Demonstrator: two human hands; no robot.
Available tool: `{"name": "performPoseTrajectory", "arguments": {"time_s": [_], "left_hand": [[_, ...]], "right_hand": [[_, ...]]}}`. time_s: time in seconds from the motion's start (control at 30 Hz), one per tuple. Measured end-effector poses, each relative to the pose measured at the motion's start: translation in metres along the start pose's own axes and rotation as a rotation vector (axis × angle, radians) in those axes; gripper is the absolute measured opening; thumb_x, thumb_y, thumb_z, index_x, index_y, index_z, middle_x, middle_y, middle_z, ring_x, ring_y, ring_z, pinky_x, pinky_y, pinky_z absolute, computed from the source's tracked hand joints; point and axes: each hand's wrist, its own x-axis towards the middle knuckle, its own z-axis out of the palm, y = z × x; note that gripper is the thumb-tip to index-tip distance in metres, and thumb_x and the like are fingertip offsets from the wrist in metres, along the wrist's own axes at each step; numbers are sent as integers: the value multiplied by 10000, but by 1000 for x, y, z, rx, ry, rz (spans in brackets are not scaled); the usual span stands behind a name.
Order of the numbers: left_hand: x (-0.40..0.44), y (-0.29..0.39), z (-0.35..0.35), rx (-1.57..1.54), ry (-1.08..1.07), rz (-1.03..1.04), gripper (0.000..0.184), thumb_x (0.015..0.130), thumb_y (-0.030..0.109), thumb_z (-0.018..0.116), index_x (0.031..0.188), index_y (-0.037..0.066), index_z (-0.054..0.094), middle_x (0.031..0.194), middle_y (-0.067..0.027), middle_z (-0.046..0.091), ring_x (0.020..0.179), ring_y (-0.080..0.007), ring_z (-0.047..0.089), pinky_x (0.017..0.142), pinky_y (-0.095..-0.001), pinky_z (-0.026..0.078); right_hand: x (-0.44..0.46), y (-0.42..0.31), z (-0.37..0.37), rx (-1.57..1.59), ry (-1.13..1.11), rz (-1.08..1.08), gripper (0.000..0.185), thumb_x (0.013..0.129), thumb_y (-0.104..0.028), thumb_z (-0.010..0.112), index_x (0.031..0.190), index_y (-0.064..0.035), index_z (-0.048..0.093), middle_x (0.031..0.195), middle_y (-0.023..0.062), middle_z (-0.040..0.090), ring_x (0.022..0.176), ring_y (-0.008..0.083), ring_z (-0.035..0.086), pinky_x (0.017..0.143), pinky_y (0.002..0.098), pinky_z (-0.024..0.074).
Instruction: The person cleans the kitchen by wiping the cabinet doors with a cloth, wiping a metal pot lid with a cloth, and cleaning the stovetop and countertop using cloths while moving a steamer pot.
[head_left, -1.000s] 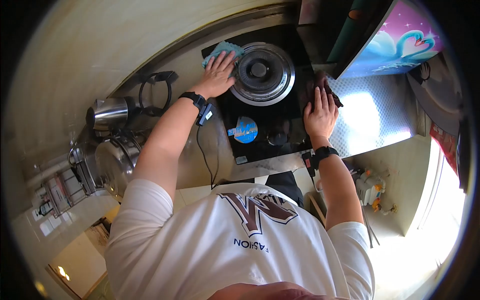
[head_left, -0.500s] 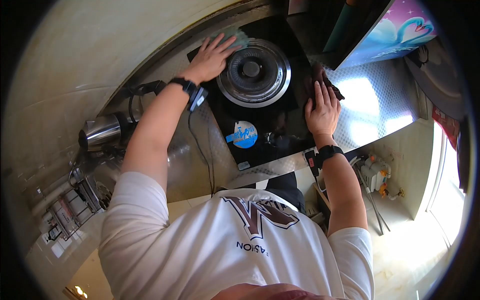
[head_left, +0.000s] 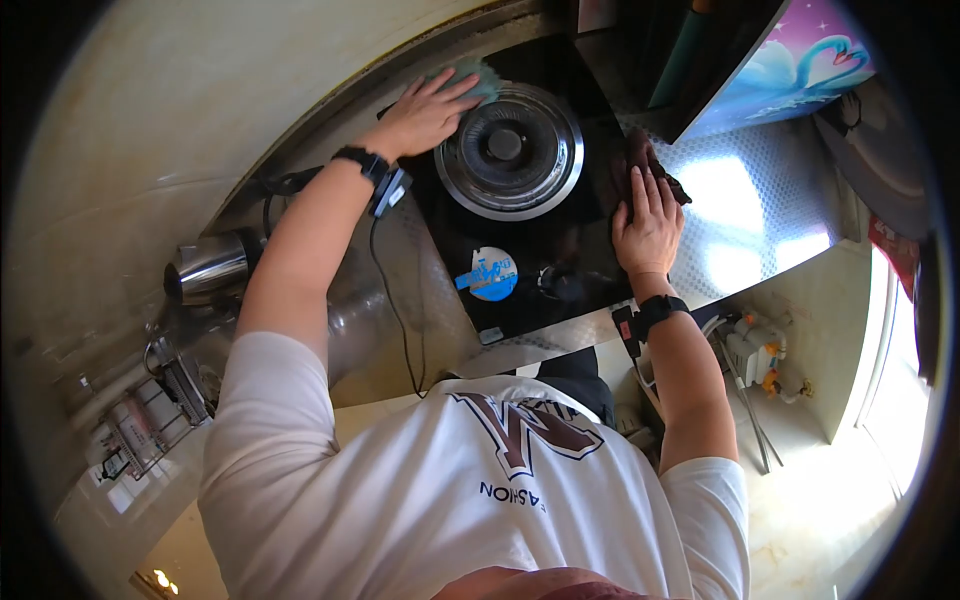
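Note:
A round gas burner with a wide metal ring sits in a black glass cooktop. At the burner's back left edge, my left hand lies with fingers spread over a greyish-green cloth, which shows partly beyond the fingertips. My right hand rests flat at the cooktop's right edge, its fingers stretched forward onto a crumpled dark brown cloth. Below the burner, a round blue-and-white sticker is on the glass, with a dark control knob to its right.
Patterned metal counter runs to the right, under a panel with a swan picture. A steel kettle stands at the left. From the device on my left wrist, a black cable hangs down over the counter. Pipes and valves are below right.
The view has shifted slightly. Both hands stay in nearly the same places on their cloths, the left fingers a little closer together.

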Motion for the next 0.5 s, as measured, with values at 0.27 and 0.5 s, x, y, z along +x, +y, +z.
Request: {"name": "performPoseTrajectory", "arguments": {"time_s": [0.27, 0.5], "left_hand": [[5, -5, 6, 59, 92, 127, 534, 976, 127, 496, 1492, 260, 460, 1653, 45, 256, 1526, -256, 214, 1241, -492, 231], [-81, 68, 22, -66, 172, -302, 430, 944, 302, 604, 1294, 51, 600, 1622, -89, 311, 1484, -342, 279, 1179, -569, 258]], "right_hand": [[0, 2, 3, -4, 61, -32, 539, 901, -259, 578, 1432, -174, 542, 1433, 91, 571, 1331, 322, 498, 1115, 485, 340], [0, 2, 0, 12, 73, -32, 530, 896, -255, 586, 1418, -171, 554, 1426, 81, 576, 1314, 322, 512, 1096, 486, 360]]}}
